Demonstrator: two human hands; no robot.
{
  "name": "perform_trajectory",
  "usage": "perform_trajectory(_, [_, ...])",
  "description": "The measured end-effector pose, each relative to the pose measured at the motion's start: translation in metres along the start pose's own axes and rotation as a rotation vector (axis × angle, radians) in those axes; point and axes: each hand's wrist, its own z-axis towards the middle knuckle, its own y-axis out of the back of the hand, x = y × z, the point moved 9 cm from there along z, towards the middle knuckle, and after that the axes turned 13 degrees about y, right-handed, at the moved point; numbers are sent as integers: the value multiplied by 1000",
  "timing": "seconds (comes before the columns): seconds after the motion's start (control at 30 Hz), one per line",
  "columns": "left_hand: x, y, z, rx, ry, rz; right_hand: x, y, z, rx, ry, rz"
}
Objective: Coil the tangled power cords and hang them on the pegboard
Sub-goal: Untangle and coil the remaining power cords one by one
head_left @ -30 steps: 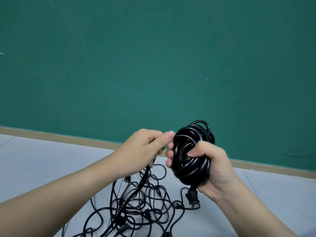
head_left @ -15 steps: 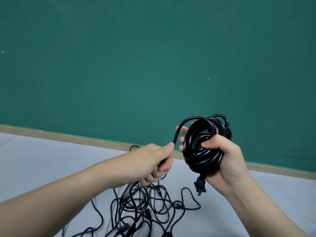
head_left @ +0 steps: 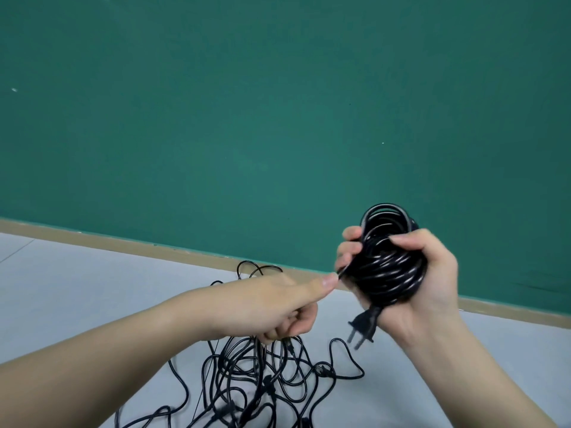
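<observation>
My right hand (head_left: pixel 432 273) grips a thick coil of black power cord (head_left: pixel 387 261), held up in front of the green wall. A two-pin plug (head_left: pixel 363 325) dangles from the bottom of the coil. My left hand (head_left: pixel 278 307) pinches the free strand of that cord just left of the coil, between thumb and fingers. Below both hands a tangle of black cords (head_left: pixel 256 387) lies spread on the grey floor, with several small plugs in it. No pegboard is in view.
A green wall (head_left: pixel 247 118) fills the upper view, with a tan baseboard (head_left: pixel 123 244) where it meets the light grey floor (head_left: pixel 61 288).
My right hand has carried the coil up and to the right. My left hand has slid along the strand and drawn it taut toward the coil's left side.
</observation>
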Motion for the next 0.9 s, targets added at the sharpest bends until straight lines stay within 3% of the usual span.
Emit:
perform_trajectory(0.17, [10,28,-1,-87,-29,-68,44,30,16,-164,157,17])
perform_trajectory(0.27, [13,48,-2,-237,-66,131,55,45,19,-236,201,-134])
perform_trajectory(0.43, [-7,72,-22,-455,-322,191,48,49,16,-271,184,-421])
perform_trajectory(0.7, [-34,73,-47,-654,-577,86,1,18,-4,-123,13,-581])
perform_trajectory(0.9, [-34,62,-35,-602,-578,20,-35,-1,-15,71,-70,-607])
